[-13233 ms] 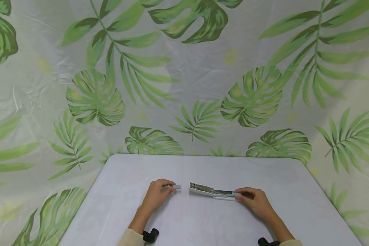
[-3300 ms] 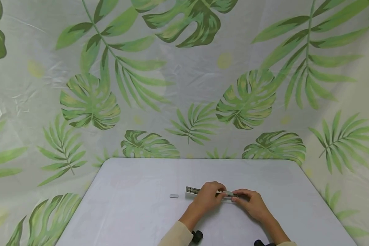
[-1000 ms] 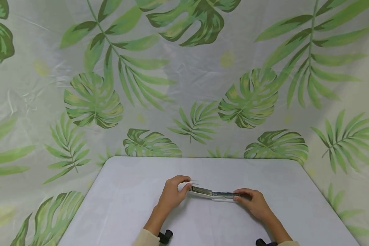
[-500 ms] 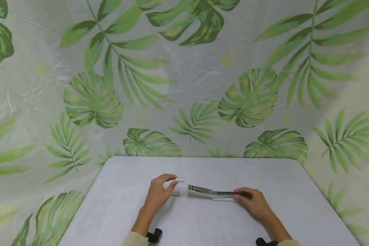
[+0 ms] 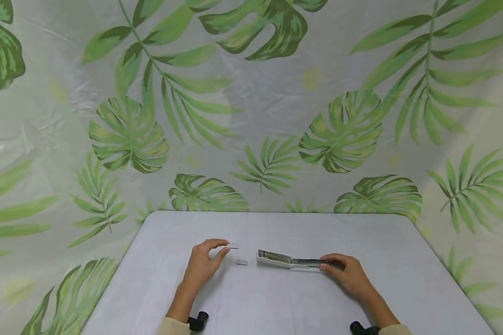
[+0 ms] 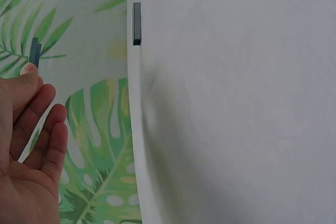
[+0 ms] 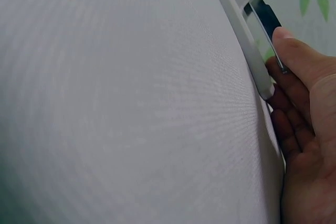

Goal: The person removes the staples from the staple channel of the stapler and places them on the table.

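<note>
My left hand (image 5: 202,265) pinches a small strip of staples (image 5: 234,246) between thumb and fingertips, raised over the table left of the stapler. In the left wrist view that strip (image 6: 34,52) looks like two narrow dark layers, one slightly offset. A second staple strip (image 5: 241,263) lies flat on the table between the left hand and the stapler. The white stapler (image 5: 276,259) is spread open, its metal inside facing up. My right hand (image 5: 349,274) grips its right end; in the right wrist view the thumb presses on the dark metal rail (image 7: 269,20). The fingers partly hide that end.
A white-covered table (image 5: 268,307) lies under everything, its far edge close to a leaf-patterned curtain (image 5: 272,107). Black wrist cameras (image 5: 199,321) sit on both wrists near the front.
My left hand was at the right half of the stapler, then over its left end with a strip; since then it has moved left, uncovering the strip on the table. My right hand keeps its hold.
</note>
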The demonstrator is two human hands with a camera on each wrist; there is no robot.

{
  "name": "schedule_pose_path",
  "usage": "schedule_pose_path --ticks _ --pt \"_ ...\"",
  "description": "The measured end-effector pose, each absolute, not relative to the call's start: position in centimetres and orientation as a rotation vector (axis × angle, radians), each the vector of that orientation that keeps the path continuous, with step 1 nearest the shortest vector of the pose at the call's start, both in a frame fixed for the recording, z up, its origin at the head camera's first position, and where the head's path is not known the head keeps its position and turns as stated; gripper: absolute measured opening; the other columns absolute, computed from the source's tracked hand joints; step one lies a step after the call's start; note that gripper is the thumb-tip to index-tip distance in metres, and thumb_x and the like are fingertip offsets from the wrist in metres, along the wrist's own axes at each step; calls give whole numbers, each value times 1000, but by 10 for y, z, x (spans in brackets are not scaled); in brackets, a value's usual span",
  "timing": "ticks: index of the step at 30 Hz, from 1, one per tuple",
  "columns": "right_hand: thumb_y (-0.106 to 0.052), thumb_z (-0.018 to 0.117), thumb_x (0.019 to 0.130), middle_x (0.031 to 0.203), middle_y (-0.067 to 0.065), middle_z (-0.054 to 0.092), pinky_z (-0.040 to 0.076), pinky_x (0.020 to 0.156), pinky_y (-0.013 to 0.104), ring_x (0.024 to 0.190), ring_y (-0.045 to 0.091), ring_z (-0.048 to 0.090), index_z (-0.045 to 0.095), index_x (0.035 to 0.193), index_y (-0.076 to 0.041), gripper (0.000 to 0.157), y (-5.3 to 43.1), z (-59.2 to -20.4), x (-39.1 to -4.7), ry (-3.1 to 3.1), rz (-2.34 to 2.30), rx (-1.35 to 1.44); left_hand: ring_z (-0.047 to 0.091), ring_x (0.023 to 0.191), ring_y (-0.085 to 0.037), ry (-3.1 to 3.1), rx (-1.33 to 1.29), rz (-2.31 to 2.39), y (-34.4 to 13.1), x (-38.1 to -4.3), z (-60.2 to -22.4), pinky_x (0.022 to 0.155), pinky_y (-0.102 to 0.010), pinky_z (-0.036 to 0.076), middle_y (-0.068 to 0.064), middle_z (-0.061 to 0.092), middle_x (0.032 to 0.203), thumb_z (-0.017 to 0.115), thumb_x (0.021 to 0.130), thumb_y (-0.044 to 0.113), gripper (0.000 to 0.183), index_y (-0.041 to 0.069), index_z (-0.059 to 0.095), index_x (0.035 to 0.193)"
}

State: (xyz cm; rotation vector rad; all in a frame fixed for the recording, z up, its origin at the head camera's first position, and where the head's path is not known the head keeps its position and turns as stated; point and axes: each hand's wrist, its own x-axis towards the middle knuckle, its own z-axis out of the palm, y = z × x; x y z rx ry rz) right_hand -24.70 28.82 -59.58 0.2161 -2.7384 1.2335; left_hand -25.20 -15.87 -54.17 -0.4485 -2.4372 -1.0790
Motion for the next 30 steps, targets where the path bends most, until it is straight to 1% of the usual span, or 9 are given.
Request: schedule_pose_path --ticks 6,8,13,20,25,30 --pt "-45 81 88 109 -11 77 53 99 33 109 8 67 78 107 -31 24 288 -595 -246 -2750 1252 204 74 106 -23 -2474 -419 -1052 -167 -253 -546 91 -46 60 1 79 109 82 89 22 21 17 80 110" --pt "-44 81 87 108 -11 77 52 99 33 108 7 66 78 107 -31 23 287 -595 -244 -2752 1252 202 74 108 -23 -2508 -396 -1068 -170 -251 -548 93 -46 59 1 79 109 81 90 23 22 16 80 110" --pt "-42 82 87 107 -12 77 53 96 30 106 5 67 78 106 -31 23 287 -597 -243 -2732 1268 222 72 113 -24 -2599 -342 -1114 -176 -249 -550 98 -47 57 2 78 112 80 91 27 21 20 80 111" --pt "-41 82 87 106 -7 78 54 95 30 103 8 68 79 107 -26 25 287 -594 -244 -2724 1259 218 71 114 -26 -2655 -327 -1118 -181 -252 -556 99 -48 56 1 78 113 80 92 29 20 23 80 111" --pt "-42 82 87 104 -10 77 53 94 29 101 3 66 78 107 -29 25 287 -595 -246 -2730 1267 200 71 112 -26 -2652 -355 -1095 -185 -255 -561 98 -49 56 1 78 111 80 91 26 18 22 80 109" --pt "-42 82 87 104 -11 76 53 94 29 101 3 66 79 107 -29 24 288 -594 -247 -2727 1268 207 72 110 -23 -2652 -363 -1099 -187 -257 -565 100 -47 55 6 78 105 83 88 24 16 23 80 104"
